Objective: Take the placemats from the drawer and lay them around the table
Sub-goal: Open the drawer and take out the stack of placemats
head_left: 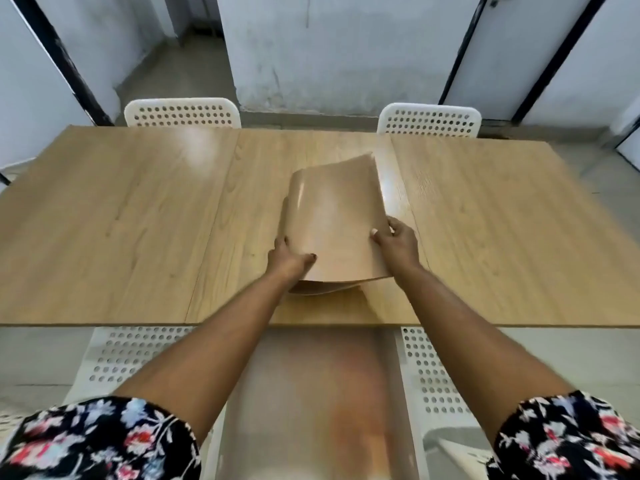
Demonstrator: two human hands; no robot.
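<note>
Both hands (289, 259) grip curling placemats (336, 223) over table (121, 220).

Bare table (121, 220) either side; placemats (334, 220) block the middle.

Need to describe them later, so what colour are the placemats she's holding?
Tan, glossy placemats, close to the wooden table's tone; head view.

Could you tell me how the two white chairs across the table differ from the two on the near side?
The far chairs show only their perforated backrests above the table; the near chairs show their perforated seats, below the table edge. The far chairs are fully visible across their width; the near chairs are partly hidden by the person's arms. All four are white and perforated.
</note>
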